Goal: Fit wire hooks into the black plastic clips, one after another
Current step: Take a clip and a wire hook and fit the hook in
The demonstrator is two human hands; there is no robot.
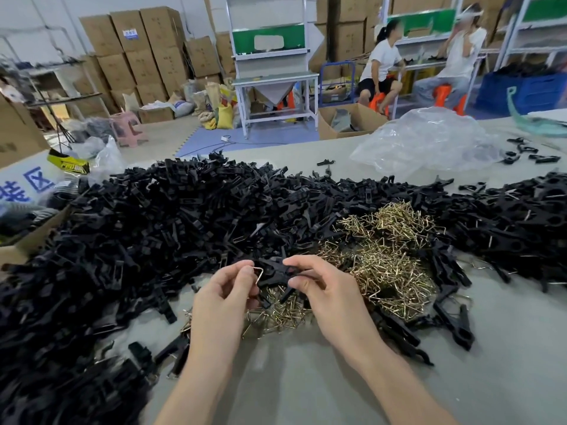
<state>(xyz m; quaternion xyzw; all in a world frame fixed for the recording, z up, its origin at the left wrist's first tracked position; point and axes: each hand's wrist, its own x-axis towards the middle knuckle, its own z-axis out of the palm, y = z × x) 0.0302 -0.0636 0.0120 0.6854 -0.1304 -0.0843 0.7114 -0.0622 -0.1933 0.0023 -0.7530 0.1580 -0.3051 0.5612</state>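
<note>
Left hand (225, 289) pinches a wire hook (259, 276) between thumb and forefinger, and my right hand (325, 289) grips a black clip (276, 273). The two parts touch above the near-left edge of the hook heap (383, 256). Nearer me than the heap, bare table (291, 363) gives open room. Whether the hook is seated I cannot tell; fingers cover the joint. Both forearms angle inward. Loose clips (153, 225) bank left of and beyond the heap.
</note>
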